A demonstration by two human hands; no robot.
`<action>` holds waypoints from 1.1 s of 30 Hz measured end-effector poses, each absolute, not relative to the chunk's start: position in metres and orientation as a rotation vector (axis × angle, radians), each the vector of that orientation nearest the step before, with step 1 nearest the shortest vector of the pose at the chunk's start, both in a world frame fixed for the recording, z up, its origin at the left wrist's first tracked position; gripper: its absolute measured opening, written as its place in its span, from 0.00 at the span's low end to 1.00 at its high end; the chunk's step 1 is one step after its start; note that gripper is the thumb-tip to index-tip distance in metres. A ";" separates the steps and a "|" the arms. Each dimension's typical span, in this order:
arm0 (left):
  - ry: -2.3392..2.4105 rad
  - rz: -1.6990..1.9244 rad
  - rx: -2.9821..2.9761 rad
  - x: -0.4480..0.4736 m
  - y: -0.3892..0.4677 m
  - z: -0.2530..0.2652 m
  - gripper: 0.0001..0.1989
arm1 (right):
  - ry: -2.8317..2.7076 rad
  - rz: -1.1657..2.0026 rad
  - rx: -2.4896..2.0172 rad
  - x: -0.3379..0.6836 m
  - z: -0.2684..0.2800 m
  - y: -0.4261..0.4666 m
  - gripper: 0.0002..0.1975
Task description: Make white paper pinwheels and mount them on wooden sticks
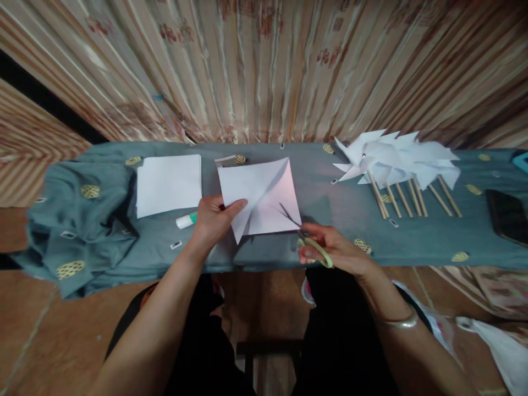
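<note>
My left hand (216,219) grips a square white sheet of paper (268,190) by its left side, thumb on top. Slits run in from at least two of its corners, and one flap at the lower left hangs down. In my right hand (330,247) is a pair of scissors (319,252) with pale green handles. The scissor blades are parted and lie at the sheet's lower right corner. Behind my left hand, a white and green glue stick (186,220) lies beside a stack of white paper squares (170,184).
Several white paper pinwheels (396,157) on wooden sticks lie at the right of the table. A dark phone (507,215) is at the far right. Bunched grey-green cloth (88,220) covers the left end, and a patterned curtain (264,71) hangs behind.
</note>
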State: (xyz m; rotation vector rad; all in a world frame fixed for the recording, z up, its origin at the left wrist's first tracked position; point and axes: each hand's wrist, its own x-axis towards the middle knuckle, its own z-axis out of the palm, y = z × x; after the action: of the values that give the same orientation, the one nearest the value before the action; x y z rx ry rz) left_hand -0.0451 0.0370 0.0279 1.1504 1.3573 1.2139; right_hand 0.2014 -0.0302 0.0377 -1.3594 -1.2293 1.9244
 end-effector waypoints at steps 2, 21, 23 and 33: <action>1.375 1.318 1.123 -0.045 0.040 0.026 0.10 | -1.237 1.839 -1.378 0.207 0.040 -0.030 0.34; 1.381 1.475 1.136 -0.022 0.041 0.033 0.08 | -1.145 1.835 -1.242 0.147 0.034 -0.028 0.24; 1.370 1.464 1.153 -0.022 0.040 0.031 0.08 | -1.121 1.820 -1.236 0.146 0.033 -0.027 0.23; 1.324 1.462 1.062 -0.015 0.036 0.028 0.10 | -1.131 1.756 -1.221 0.145 0.026 -0.026 0.20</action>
State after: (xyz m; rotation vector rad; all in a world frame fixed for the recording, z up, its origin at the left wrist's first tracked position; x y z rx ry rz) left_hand -0.0151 0.0357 0.0276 1.0622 1.3243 1.4622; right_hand 0.1447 -0.0258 0.0260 -1.2206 -1.1309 1.7560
